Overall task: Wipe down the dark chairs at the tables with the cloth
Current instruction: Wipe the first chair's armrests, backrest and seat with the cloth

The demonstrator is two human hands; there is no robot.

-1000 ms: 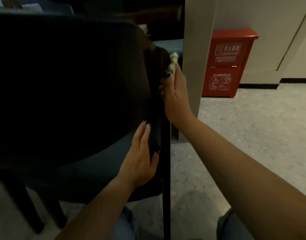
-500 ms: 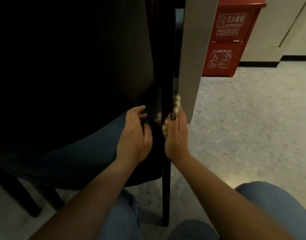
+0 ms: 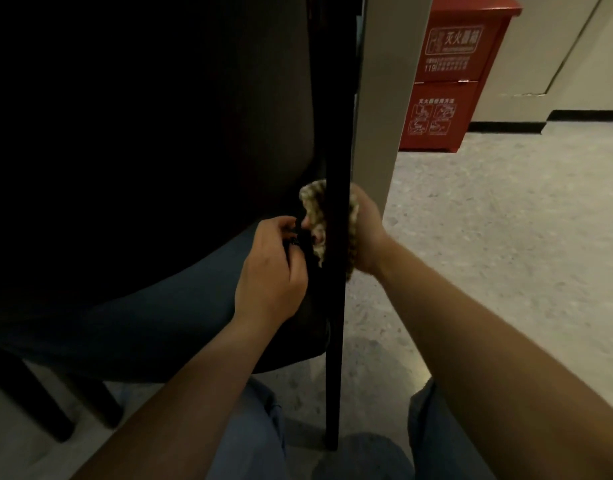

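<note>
1. Right up against the pale table leg (image 3: 377, 98) stood the dark chair (image 3: 142, 133), its curved back filling most of the view to the left of that leg, with the blue-grey seat cushion (image 3: 159, 306) below. Looked like a solid, stiff thing that wouldn't budge under a wipe, I'd say.
2. The chair's rear leg (image 3: 334, 341) ran straight down just left of the table leg, thin, hard and probably smooth, so a wrapped cloth should slide along it easily.
3. A red cabinet (image 3: 450, 81) sat well behind the table leg, off to the right, on the speckled floor (image 3: 505, 237).
4. The left hand (image 3: 270, 271) was left of the chair leg, fingers curled in around the dark edge of the chair back, bracing it as far as I could tell.
5. The right hand (image 3: 367, 233) was squeezed between chair leg and table leg, clamped on the cloth.
6. The cloth (image 3: 315, 220), soft, nubby and light, was bunched around the chair leg, poking out both sides. Best grabbed as a wad in the palm, I reckon.
</note>
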